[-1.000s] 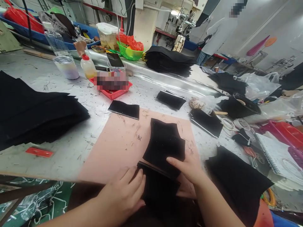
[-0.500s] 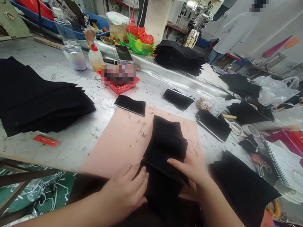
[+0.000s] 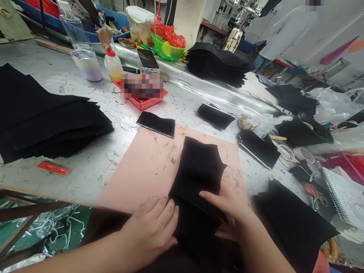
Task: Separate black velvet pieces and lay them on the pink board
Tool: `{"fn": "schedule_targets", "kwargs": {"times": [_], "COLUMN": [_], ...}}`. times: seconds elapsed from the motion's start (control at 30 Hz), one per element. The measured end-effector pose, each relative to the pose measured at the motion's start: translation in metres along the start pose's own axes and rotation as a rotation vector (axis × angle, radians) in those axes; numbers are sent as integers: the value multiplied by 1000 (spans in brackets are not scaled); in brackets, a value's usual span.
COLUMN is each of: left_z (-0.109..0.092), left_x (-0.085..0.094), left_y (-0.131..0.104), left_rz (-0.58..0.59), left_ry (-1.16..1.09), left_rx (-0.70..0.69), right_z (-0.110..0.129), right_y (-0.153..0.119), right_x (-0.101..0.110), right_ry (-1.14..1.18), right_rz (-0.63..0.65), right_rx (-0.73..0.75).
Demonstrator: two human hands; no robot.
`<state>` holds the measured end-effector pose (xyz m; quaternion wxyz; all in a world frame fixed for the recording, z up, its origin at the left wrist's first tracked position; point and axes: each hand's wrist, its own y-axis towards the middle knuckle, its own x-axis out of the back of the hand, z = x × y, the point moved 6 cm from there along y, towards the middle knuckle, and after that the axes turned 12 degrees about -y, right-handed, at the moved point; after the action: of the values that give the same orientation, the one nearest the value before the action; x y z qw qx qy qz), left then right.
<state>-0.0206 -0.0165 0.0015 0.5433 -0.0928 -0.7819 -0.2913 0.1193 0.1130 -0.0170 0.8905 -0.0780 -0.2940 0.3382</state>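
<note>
A black fabric piece [image 3: 199, 167] lies over the front part of a pink mat [image 3: 136, 170], its lower end hanging past the table edge. My left hand [image 3: 155, 223] is closed at the fabric's left edge, fingers bent together over it. On the right side, my right hand [image 3: 224, 208] grips the same fabric, thumb on top and the other fingers underneath, partly hidden. A seam or overlap runs across the fabric between the hands. A small black fabric strip [image 3: 156, 123] rests at the mat's far left corner.
Black fabric stacks lie left [image 3: 51, 117], right [image 3: 295, 223] and at the back [image 3: 217, 64]. Smaller black pieces [image 3: 216, 115] sit beyond the mat. A red basket [image 3: 148, 102], glue bottle [image 3: 113, 64] and notebook [image 3: 344, 193] are around. A person [image 3: 287, 34] stands at the back right.
The fabric between my hands lies flatter, and the raised fold along its middle and right edge has shifted slightly. Both hands keep nearly the same places. The view has tilted a little.
</note>
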Motion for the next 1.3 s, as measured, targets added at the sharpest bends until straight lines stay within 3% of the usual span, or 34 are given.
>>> {"fn": "schedule_targets", "kwargs": {"times": [0.17, 0.37, 0.57, 0.77, 1.03, 1.1, 1.23, 1.3], "left_z": [3, 7, 6, 2, -12, -15, -20, -22], "left_x": [-3, -8, -9, -8, -15, -16, -17, -17], "left_y": [0, 2, 6, 16, 24, 25, 29, 30], "left_rz": [55, 187, 259, 340, 379, 377, 392, 399], "left_ry": [-26, -57, -14, 15, 46, 40, 56, 63], "left_rx": [2, -6, 88, 98, -37, -52, -74, -79], "right_z": [5, 11, 14, 20, 23, 17, 4, -4], "right_y": [0, 2, 0, -3, -6, -12, -26, -31], "right_x": [0, 6, 7, 8, 6, 10, 9, 10], "right_ry": [-43, -144, -221, -335, -372, -315, 60, 144], "right_rz": [26, -48, -45, -78, -92, -66, 91, 88], "right_rx": [-8, 26, -21, -10, 16, -9, 46, 40]}}
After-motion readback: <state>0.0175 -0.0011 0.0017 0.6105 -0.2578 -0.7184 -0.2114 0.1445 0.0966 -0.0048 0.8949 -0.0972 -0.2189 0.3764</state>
